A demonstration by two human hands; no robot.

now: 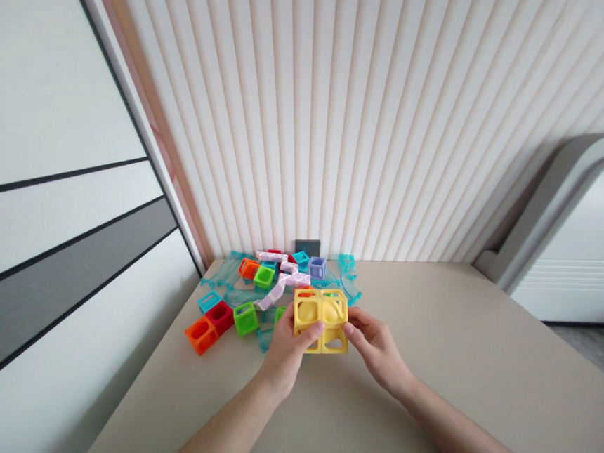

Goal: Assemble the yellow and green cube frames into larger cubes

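Two yellow hollow cube blocks, side by side and touching, are held up above the table between my hands. My left hand is closed on the left block, its thumb pressed across the near face. My right hand grips the right block at its side, thumb in front and fingers partly hidden behind. Just beyond lie a green cube block, a red cube block and an orange cube block; the red and orange ones touch.
A heap of clear blue track pieces, a pale purple jointed strip and several coloured cubes, one lavender, sits at the table's back. Behind are a ribbed wall and a dark socket. A white cabinet borders the left.
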